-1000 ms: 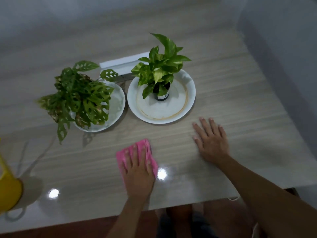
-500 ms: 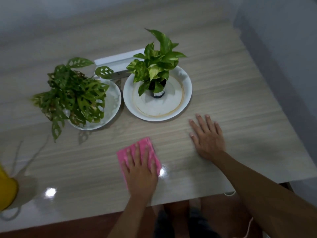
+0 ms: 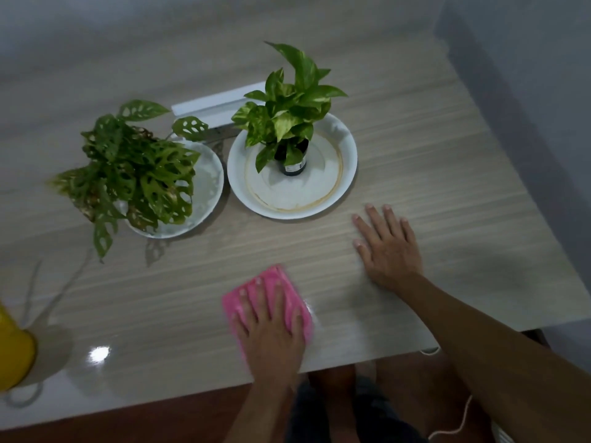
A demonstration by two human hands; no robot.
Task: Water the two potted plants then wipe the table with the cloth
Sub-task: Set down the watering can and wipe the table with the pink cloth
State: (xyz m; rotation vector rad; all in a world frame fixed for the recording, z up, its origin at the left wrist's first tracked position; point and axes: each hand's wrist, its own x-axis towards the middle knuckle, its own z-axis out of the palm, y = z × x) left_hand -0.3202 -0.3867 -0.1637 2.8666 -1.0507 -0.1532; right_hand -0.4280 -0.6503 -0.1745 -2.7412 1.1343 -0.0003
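My left hand (image 3: 271, 334) lies flat with spread fingers on the pink cloth (image 3: 294, 294), pressing it onto the wooden table (image 3: 431, 174) near the front edge. My right hand (image 3: 388, 247) rests flat and open on the bare table to the right of the cloth, holding nothing. Behind them stand two potted plants. A holey-leaved plant (image 3: 134, 174) sits on a white plate (image 3: 208, 187) at the left. A light-green leafy plant (image 3: 287, 110) in a dark pot (image 3: 295, 164) stands on a larger white plate (image 3: 335, 193) at the right.
A yellow watering can (image 3: 12, 353) stands at the far left edge of the table. A white flat box (image 3: 211, 107) lies behind the plants. A grey wall (image 3: 527, 91) borders the table's right side. My legs show below the front edge.
My left hand has slid the pink cloth a little to the right along the table. My right hand stays flat in about the same spot.
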